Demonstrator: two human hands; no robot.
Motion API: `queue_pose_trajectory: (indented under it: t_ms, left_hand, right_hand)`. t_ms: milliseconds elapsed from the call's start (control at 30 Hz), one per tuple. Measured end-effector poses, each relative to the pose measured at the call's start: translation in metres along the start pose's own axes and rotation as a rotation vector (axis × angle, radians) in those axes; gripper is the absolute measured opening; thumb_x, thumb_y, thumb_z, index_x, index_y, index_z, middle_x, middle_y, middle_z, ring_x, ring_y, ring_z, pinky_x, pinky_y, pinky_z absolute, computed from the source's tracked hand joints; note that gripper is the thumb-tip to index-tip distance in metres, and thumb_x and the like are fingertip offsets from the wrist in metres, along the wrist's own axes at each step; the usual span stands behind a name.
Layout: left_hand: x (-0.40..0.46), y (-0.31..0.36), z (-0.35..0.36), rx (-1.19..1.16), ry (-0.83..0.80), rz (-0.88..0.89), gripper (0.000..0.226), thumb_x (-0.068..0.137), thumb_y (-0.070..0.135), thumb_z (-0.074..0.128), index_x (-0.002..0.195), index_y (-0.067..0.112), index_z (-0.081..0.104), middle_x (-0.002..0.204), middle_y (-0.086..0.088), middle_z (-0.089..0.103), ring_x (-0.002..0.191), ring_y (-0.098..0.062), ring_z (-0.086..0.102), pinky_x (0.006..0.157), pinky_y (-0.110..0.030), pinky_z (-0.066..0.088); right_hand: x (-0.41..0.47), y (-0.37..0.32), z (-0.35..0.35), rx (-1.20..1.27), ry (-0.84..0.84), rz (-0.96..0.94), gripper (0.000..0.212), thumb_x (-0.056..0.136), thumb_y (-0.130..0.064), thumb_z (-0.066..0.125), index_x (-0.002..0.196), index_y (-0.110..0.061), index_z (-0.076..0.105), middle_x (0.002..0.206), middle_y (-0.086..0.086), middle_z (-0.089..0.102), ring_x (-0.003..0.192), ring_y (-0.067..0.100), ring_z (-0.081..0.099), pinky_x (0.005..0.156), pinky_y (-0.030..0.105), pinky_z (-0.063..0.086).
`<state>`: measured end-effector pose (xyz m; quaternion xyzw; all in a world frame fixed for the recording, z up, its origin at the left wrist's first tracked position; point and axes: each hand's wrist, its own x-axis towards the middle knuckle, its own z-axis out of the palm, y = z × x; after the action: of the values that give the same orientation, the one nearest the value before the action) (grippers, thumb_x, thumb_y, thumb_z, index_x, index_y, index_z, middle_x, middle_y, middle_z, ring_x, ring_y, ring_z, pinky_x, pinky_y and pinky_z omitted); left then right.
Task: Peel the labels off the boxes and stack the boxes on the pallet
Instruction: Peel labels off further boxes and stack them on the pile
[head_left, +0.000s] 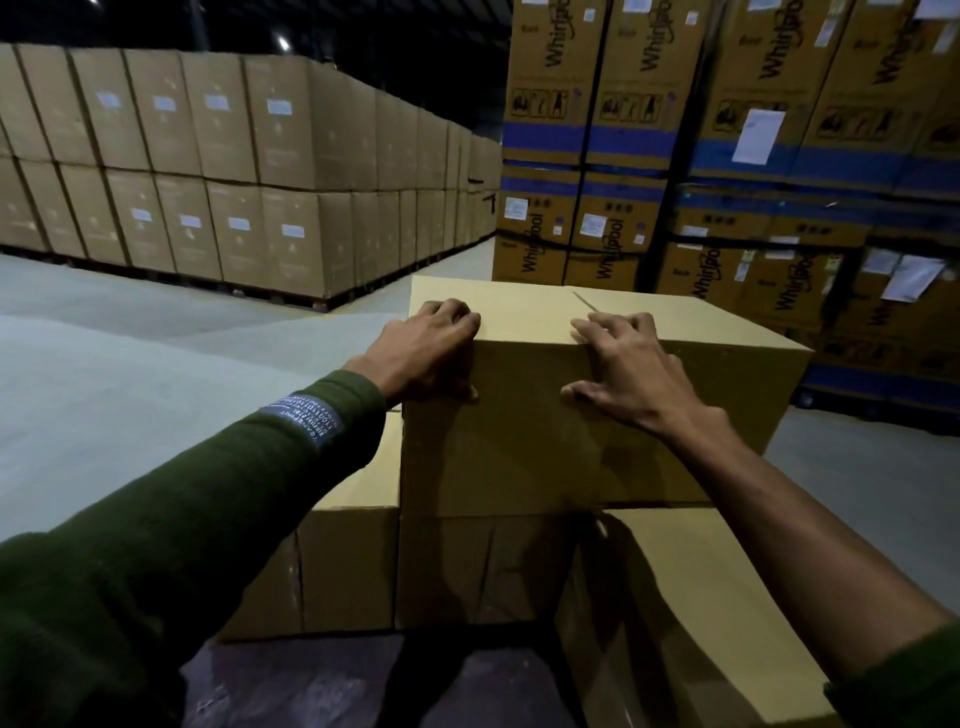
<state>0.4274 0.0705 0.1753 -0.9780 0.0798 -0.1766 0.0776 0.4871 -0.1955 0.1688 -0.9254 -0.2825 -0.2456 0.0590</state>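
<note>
From the head view, a plain cardboard box sits just right of centre, resting on top of other plain boxes: one lower box at about 8 o'clock from it, another lower box at about 5 o'clock. The left hand grips the top box's near left corner, fingers curled over the top edge and thumb pressed on the front face. The right hand lies spread across the near top edge, fingertips on the lid beside the centre seam, thumb stretched along the front face; its fingers are bent only lightly, pressing rather than clasping. The left arm wears a dark green sleeve with a small printed patch near the cuff. At 10 o'clock, across the grey concrete floor, stands a long wall of brown cartons, two tiers high. At 1 o'clock rise tall printed appliance cartons with blue bands and white paper sheets.
</note>
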Motion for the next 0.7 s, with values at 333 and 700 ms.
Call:
queue_pose_trajectory:
  t_ms: [333, 700]
  left_hand:
    - [0.003, -0.003, 0.002, -0.001, 0.012, 0.012, 0.1, 0.076, 0.064, 0.068, 0.152, 0.02, 0.02, 0.156, -0.011, 0.024, 0.14, -0.031, 0.026, 0.097, -0.052, 0.049]
    - [0.006, -0.003, 0.001, 0.047, 0.001, 0.006, 0.103, 0.074, 0.067, 0.068, 0.152, 0.02, 0.021, 0.156, -0.007, 0.028, 0.141, -0.029, 0.026, 0.099, -0.053, 0.047]
  right_hand:
    - [0.003, 0.027, -0.001, 0.042, 0.082, 0.017, 0.064, 0.089, -0.059, 0.057, 0.141, -0.021, 0.048, 0.14, 0.006, 0.053, 0.13, 0.025, 0.034, 0.102, 0.044, 0.042]
    - [0.004, 0.034, 0.003, 0.079, 0.063, 0.045, 0.062, 0.09, -0.06, 0.054, 0.141, -0.025, 0.048, 0.144, 0.005, 0.05, 0.132, 0.029, 0.038, 0.105, 0.051, 0.032]
